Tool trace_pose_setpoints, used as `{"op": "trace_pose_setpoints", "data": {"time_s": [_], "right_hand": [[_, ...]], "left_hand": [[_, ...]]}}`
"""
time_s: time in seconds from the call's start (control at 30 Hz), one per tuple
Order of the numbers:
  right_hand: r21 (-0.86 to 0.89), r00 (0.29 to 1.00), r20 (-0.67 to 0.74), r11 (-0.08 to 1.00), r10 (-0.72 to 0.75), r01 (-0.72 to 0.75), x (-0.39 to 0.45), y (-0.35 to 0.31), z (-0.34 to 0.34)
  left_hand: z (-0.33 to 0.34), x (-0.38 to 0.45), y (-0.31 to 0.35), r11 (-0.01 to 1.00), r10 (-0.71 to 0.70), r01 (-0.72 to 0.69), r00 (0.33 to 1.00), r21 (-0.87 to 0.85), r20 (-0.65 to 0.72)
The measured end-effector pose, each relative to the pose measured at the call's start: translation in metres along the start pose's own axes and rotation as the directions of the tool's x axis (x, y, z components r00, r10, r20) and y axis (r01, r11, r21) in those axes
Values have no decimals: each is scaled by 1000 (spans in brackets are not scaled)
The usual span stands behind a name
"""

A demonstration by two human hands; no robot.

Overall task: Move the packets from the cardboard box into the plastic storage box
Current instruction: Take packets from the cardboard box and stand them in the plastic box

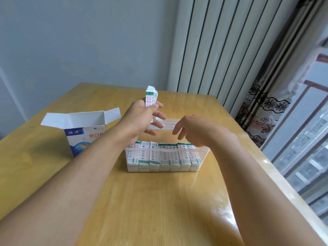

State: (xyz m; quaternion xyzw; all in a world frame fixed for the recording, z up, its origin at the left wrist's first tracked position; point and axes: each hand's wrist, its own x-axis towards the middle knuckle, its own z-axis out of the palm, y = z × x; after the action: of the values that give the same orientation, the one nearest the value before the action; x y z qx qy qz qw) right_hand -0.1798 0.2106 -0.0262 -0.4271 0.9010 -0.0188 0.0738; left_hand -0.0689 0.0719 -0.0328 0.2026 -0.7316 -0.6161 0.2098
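While my left hand (142, 118) pinched a small bunch of packets (150, 97) upright, long axis vertical, the plastic storage box (204, 151) lay just below; my right hand (193, 130) hovered nearby, fingers loosely curled, empty.

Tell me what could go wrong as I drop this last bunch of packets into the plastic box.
The bunch of packets is only pinched at its lower end by the left hand, so loose ones could fan out and fall. The plastic storage box already looks packed along its front row, so forcing more in may bend them. The right hand hovers above without steadying the box, which could slide.
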Motion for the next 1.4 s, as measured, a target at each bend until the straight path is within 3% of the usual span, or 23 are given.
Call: {"op": "trace_pose_setpoints", "data": {"time_s": [0.3,0.4,0.5,0.6,0.7,0.9,1.03,1.23,1.4], "right_hand": [[25,1000,-23,999,-20,20,-5,-1,-5],[134,959,-283,989,-17,57,-12,-2,-22],[412,864,-502,888,31,207,-21,-9,-33],[480,883,-470,839,0,256,-19,-14,-27],[484,866,-499,837,22,257,-20,-11,-27],[566,855,-514,778,74,273,-22,-7,-30],[685,849,-488,693,205,226,-22,-6,-31],[851,920,-361,457,155,257,-20,-3,-30],[853,954,-279,485,111,193,-12,-2,-24]], "left_hand": [[0,-3,3,999,-27,27,1000,-25,5],[-1,-6,5,996,-54,58,997,-68,61],[0,-13,10,997,-47,57,977,-42,208],[4,-21,9,999,-29,13,933,47,358],[4,-27,11,996,-19,-13,932,84,363],[-7,-38,18,991,-58,101,916,-89,396],[-5,-38,16,987,-28,79,942,-138,335],[2,-31,10,961,-45,87,986,-262,163],[-2,-28,2,947,-89,125,987,-296,135]]}}
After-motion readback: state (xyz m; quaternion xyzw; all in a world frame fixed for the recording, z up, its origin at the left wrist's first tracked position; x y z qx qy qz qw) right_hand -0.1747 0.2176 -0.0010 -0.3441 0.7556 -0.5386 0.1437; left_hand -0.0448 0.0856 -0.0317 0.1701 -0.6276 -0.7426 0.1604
